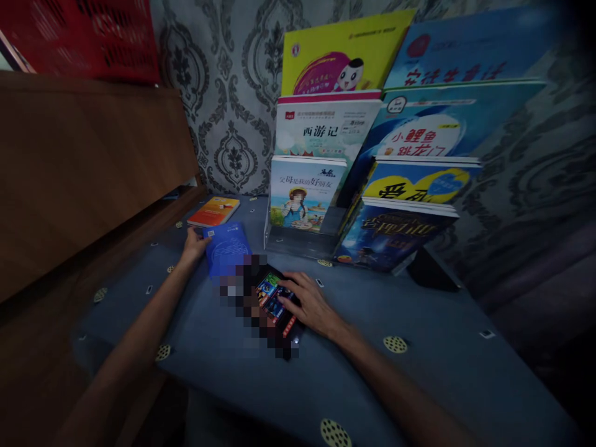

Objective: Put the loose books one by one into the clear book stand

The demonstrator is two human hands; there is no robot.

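Blue book (230,245) on the bench (354,385), just beside the orange book (213,212) | left hand (196,245) closed on its left edge; an outward swing could nudge the orange book | right hand (313,305) fingers apart, resting on the dark book (269,292), also on the bench | uneven pressing could make it skid

The blue book (228,248), its cover bearing pale print and a small white code patch, lies closed and face-up at the left hand (195,243), pinched by its edge. Between the hands, a dark flat item (269,297) with colourful panels lies slanted, partly blurred, under the right hand's (305,298) fingers.
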